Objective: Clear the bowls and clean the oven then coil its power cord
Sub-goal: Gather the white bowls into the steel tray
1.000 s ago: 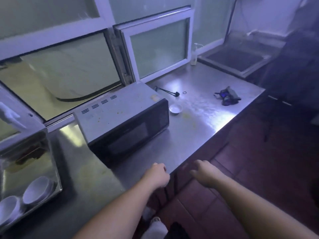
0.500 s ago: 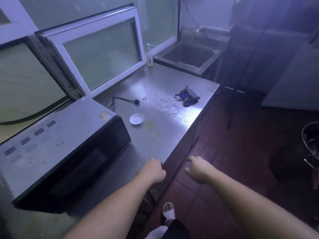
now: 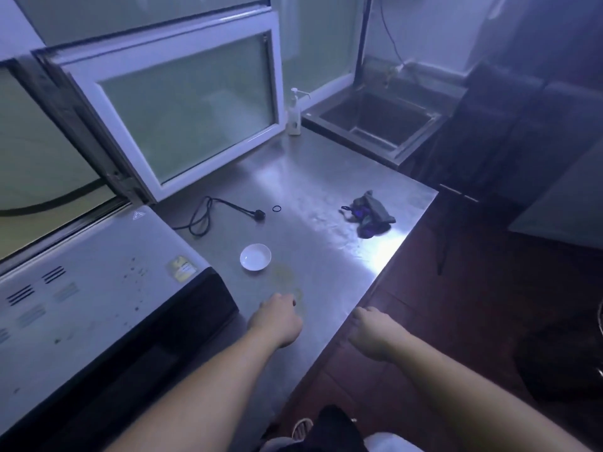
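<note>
Nearest the camera, both hands were held out at the front edge of the steel counter (image 3: pixel 326 177) and neither held anything. The left hand (image 3: pixel 277 322) hovered over the counter beside the oven, fingers curled loosely under. The right hand (image 3: pixel 372 332) hung past the counter edge above the floor, fingers likewise loosely curled; whether either touched the counter could not be determined.

The oven (image 3: pixel 98 298) stood at the left, its grey top marked with dark specks, so cleaning appeared outstanding. A yellowish stain (image 3: pixel 287 275) lay on the counter between the left hand and a small white bowl (image 3: pixel 255 257), which remained uncleared just right of the oven.

Further back, the power cord (image 3: pixel 208 213) lay loose and uncoiled, its plug (image 3: pixel 259 214) unplugged near a small black ring (image 3: pixel 276 208). A crumpled cloth (image 3: pixel 372 213) lay well to the right, apparently unused.

Judged overall, none of the three steps looked complete.

At the rear stood a pump bottle (image 3: pixel 294 115), a sink (image 3: pixel 375 122) and an open window sash (image 3: pixel 182 106) overhanging the counter near the cord.
</note>
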